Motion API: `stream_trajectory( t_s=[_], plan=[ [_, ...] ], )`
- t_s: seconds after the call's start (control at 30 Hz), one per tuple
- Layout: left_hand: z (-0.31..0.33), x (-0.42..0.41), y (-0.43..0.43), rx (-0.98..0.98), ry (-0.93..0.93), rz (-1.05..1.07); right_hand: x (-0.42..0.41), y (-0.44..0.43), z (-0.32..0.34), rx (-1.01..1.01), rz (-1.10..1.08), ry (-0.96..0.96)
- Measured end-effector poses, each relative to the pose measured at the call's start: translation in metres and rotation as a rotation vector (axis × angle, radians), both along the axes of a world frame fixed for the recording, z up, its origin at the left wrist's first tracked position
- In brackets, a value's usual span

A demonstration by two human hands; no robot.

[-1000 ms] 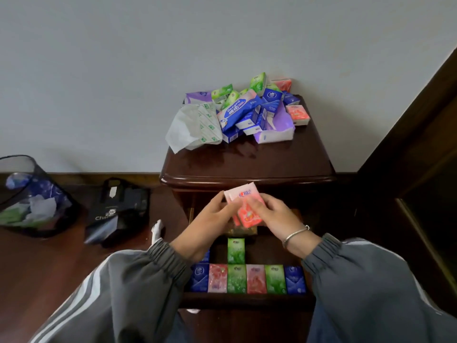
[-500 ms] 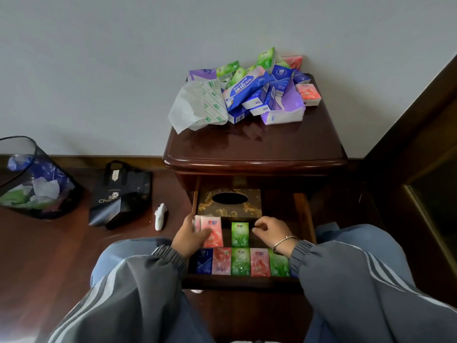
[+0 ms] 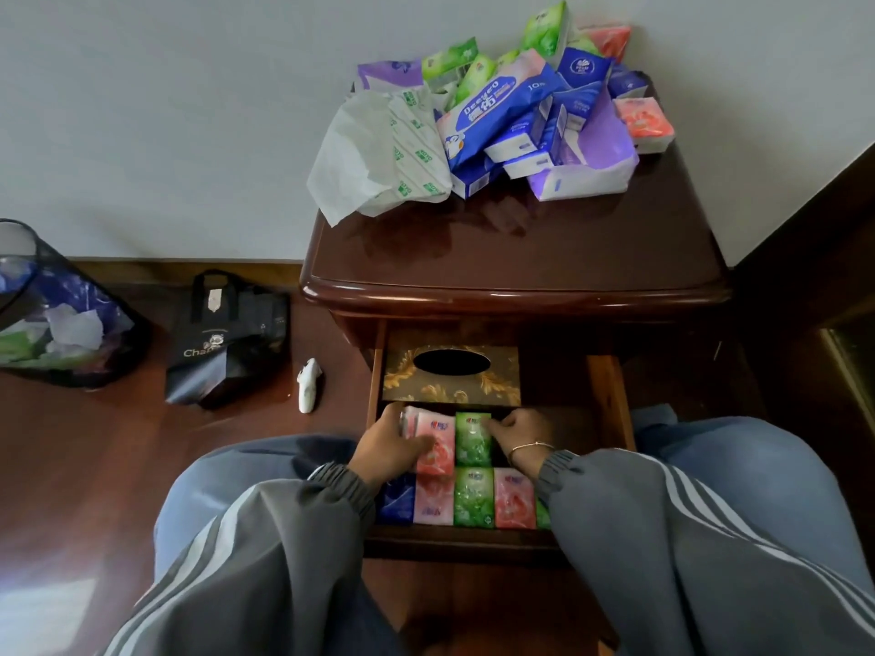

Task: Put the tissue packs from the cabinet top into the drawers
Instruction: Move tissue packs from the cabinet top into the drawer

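Note:
A heap of tissue packs (image 3: 516, 116) in blue, green, pink and purple lies at the back of the dark wooden cabinet top (image 3: 511, 258). Below it the drawer (image 3: 608, 395) stands pulled out. Inside, a front row of small packs (image 3: 473, 501) lies flat. Behind that row sit a pink pack (image 3: 435, 442) and a green pack (image 3: 472, 440). My left hand (image 3: 386, 447) holds the pink pack down at its left side. My right hand (image 3: 521, 430) touches the green pack's right edge with curled fingers.
A gold-patterned tissue box (image 3: 452, 376) fills the drawer's back. On the floor to the left are a black bag (image 3: 227, 343), a small white object (image 3: 310, 383) and a mesh bin (image 3: 52, 314). Dark wooden furniture (image 3: 814, 286) stands close on the right.
Both hands brought the pink pack from above the drawer down into it and set it beside the green pack. My view moved closer and lower.

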State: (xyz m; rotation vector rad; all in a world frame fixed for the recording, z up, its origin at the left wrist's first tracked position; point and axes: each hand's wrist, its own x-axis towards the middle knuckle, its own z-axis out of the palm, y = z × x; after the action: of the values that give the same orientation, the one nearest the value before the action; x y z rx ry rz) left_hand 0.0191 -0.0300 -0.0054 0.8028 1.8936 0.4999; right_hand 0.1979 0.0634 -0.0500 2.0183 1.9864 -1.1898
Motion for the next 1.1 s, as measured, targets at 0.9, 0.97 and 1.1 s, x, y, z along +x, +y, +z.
stream_trajectory(
  t_s=[0.9, 0.97, 1.1],
  plan=[
    [0.004, 0.006, -0.002, -0.049, -0.098, 0.064, 0.023, 0.045, -0.012, 0.484, 0.475, -0.123],
    [0.004, 0.006, -0.002, -0.048, -0.083, 0.067, 0.018, 0.048, -0.013, 0.494, 0.413, -0.105],
    [0.007, 0.005, -0.001, -0.038, -0.055, 0.061, 0.006, 0.057, -0.009, 0.497, 0.398, -0.107]
  ],
)
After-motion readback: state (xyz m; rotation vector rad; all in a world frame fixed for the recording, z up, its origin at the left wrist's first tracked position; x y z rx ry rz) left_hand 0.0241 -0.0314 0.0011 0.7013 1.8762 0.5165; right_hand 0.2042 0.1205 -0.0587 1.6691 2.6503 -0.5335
